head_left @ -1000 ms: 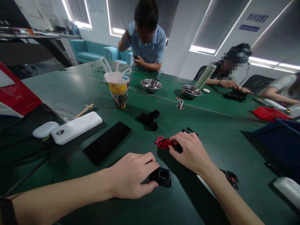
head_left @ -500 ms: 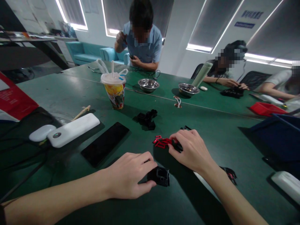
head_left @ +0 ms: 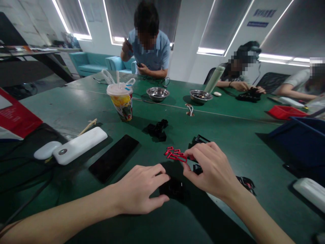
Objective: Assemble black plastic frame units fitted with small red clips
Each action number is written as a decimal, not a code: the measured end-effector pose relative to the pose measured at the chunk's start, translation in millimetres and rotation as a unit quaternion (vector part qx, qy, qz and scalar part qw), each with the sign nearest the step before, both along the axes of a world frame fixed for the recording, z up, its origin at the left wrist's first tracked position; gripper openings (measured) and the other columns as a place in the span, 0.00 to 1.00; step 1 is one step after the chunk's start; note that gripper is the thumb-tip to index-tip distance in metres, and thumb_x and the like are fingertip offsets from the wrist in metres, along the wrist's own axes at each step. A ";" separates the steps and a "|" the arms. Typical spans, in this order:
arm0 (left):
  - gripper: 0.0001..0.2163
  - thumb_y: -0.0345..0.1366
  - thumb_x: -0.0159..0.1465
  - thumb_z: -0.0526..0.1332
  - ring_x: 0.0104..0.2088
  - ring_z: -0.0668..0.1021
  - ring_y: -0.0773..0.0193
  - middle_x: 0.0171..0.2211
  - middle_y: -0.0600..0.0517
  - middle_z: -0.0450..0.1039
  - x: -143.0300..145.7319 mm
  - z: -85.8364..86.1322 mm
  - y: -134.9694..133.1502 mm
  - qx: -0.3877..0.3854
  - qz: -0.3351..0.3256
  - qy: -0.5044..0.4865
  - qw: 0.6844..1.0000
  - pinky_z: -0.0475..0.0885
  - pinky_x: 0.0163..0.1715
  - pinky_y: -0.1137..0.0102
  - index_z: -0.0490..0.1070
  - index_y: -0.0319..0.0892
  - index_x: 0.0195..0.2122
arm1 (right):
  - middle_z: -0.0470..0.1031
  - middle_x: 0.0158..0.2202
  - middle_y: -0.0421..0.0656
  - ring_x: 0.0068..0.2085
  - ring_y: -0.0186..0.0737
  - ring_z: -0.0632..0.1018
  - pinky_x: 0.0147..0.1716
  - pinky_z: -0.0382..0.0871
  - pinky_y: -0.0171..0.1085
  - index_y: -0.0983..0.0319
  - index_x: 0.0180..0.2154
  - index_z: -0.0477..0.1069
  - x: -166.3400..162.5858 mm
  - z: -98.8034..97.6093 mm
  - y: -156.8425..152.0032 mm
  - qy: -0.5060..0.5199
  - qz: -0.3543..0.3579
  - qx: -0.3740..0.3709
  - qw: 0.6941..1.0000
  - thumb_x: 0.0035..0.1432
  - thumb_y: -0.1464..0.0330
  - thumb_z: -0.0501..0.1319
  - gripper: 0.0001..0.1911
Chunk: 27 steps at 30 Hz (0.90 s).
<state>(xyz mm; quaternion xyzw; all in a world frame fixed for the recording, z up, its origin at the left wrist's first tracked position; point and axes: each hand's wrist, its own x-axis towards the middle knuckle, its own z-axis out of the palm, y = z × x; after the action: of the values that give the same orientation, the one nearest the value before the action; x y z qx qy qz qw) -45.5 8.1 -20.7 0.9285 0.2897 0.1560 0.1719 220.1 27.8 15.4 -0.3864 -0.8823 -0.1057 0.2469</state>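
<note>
My left hand (head_left: 144, 189) curls its thumb and fingers around the side of a small black plastic part (head_left: 175, 188), which is in shadow on the green table. Further right, my right hand (head_left: 209, 166) has its thumb and forefinger closed at the end of a thin red rectangular frame (head_left: 181, 157). Several more small red frames (head_left: 170, 152) lie in a loose cluster to the left of those fingertips. Black plastic frame pieces (head_left: 201, 139) lie behind and beneath my right hand, partly hidden by it. Another black part with red bits (head_left: 246, 184) rests beside my right forearm.
Ahead lies a black jointed plastic part (head_left: 157, 129). A phone (head_left: 114, 157), a white oblong device (head_left: 81, 145) and a lidded drink cup (head_left: 120, 101) stand left. Two metal bowls (head_left: 157, 94) are further back. A dark blue bin (head_left: 299, 142) is right. Other people sit across the table.
My right thumb and forefinger have shifted onto the end of a red frame. The black part by my left hand has become darker with shadow. The camera view has shifted slightly.
</note>
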 end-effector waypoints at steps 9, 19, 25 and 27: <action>0.14 0.40 0.69 0.67 0.41 0.82 0.58 0.49 0.49 0.76 -0.6 -1.0 0.6 -0.013 -0.002 0.003 1.000 0.74 0.36 0.66 0.74 0.43 0.53 | 0.77 0.35 0.45 0.35 0.44 0.75 0.39 0.64 0.44 0.63 0.40 0.72 6.1 3.7 -20.8 0.035 0.022 0.007 0.999 0.65 0.72 0.63 0.02; 0.18 0.44 0.67 0.69 0.42 0.82 0.57 0.48 0.48 0.77 0.5 3.1 -0.7 -0.019 0.000 -0.021 1.000 0.76 0.37 0.66 0.74 0.42 0.54 | 0.77 0.37 0.45 0.35 0.44 0.77 0.32 0.66 0.41 0.62 0.42 0.72 5.8 -5.9 -31.1 0.058 0.014 -0.032 0.998 0.65 0.72 0.64 0.04; 0.09 0.37 0.75 0.62 0.41 0.83 0.61 0.46 0.48 0.79 -0.8 -0.3 0.6 0.090 0.005 -0.151 0.984 0.76 0.37 0.69 0.73 0.41 0.54 | 0.78 0.36 0.45 0.35 0.43 0.76 0.31 0.67 0.41 0.61 0.42 0.72 -4.7 -6.1 -39.0 0.064 0.023 -0.056 0.996 0.65 0.71 0.62 0.04; 0.07 0.32 0.75 0.62 0.40 0.83 0.62 0.44 0.49 0.80 -0.7 -2.0 1.7 0.145 0.005 -0.179 0.973 0.75 0.37 0.70 0.74 0.40 0.52 | 0.78 0.35 0.45 0.35 0.43 0.76 0.31 0.67 0.41 0.61 0.42 0.73 -9.7 -5.6 -40.6 0.070 0.028 -0.057 0.995 0.65 0.72 0.61 0.03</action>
<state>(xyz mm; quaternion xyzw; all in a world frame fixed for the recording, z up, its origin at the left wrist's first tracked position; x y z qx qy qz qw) -46.2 9.8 -22.6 0.8992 0.2327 0.3609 0.0842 210.4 -12.8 9.8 -0.3815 -0.8779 -0.0207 0.2886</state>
